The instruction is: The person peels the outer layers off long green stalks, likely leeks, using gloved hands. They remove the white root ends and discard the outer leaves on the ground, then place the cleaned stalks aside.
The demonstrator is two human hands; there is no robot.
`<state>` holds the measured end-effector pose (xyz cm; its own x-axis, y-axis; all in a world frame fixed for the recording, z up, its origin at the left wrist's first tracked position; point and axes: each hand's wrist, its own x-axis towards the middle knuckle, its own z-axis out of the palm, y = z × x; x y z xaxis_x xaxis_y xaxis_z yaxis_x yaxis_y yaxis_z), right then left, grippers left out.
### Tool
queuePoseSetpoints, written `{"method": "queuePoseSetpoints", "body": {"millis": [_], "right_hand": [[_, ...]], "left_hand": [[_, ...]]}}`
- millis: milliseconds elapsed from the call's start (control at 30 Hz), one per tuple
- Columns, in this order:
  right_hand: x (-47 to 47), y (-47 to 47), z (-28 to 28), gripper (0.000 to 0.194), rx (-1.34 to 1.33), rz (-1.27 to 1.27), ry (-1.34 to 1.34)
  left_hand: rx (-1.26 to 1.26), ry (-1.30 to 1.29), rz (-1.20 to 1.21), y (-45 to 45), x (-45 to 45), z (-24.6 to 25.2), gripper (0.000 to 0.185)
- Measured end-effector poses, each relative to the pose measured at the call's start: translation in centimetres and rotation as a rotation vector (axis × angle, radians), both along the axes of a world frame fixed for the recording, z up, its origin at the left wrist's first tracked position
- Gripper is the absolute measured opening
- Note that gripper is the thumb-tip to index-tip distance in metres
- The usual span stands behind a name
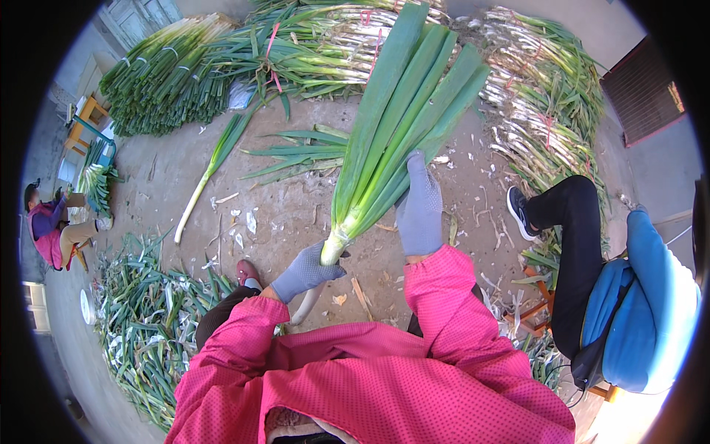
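Note:
A large green onion slants up and away from my body, its wide green leaves fanned out. My left hand, in a grey knit glove, is closed around its pale stem just below the leaves. The white lower end shows beneath that hand. My right hand, gloved too, lies against the right edge of the leaves; its palm side and fingertips are partly hidden, so its grip cannot be told. A single green onion lies on the floor left of the leaves, and loose green leaves lie beyond my hands.
Tied green onion bundles stand at the back left; untrimmed piles lie behind and along the right. Leaf waste heaps at lower left. A person in blue sits close at right, another person far left.

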<state>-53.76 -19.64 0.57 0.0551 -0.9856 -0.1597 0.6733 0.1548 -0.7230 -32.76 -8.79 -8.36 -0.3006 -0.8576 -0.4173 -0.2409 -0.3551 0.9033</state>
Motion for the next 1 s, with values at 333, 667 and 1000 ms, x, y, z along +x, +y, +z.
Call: {"method": "queuePoseSetpoints", "body": {"millis": [333, 667, 1000], "right_hand": [[-4.3, -2.6, -0.1, 0.049, -0.092, -0.166, -0.451], [-6.0, -2.9, -0.2, 0.045, -0.151, -0.345, -0.026], [-6.1, -3.0, 0.5, 0.056, -0.209, -0.189, -0.240]], "left_hand": [[0.174, 0.182, 0.044, 0.8, 0.2, 0.6, 0.047], [0.239, 0.222, 0.032, 1.2, 0.3, -1.5, 0.052], [0.207, 0.111, 0.003, 1.2, 1.0, -2.6, 0.051]]}}
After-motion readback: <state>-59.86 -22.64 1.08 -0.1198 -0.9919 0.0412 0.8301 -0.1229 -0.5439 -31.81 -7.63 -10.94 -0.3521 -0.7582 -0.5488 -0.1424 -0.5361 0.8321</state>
